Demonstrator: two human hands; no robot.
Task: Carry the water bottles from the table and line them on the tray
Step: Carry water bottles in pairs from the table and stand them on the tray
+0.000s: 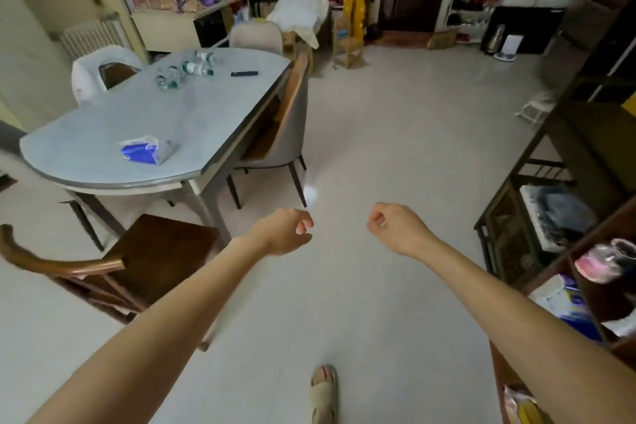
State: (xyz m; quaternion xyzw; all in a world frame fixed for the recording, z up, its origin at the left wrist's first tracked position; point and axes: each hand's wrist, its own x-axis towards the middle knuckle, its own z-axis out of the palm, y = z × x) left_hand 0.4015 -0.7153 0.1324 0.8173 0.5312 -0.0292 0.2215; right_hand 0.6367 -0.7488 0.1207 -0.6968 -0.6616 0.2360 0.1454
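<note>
Water bottles (192, 68) on far table (103, 134), well apart from left hand (287, 231), right hand (392, 225), fingers loosely curled, empty

Both hands (287, 229) (395, 227) hang loosely curled; water bottles (187, 70) lie on the table (103, 120).

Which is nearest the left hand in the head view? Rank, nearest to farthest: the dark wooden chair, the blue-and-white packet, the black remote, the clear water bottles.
1. Dark wooden chair, just left of the left hand.
2. Blue-and-white packet, on the table's near end.
3. Black remote and clear water bottles, at the table's far end; too close to call.
</note>
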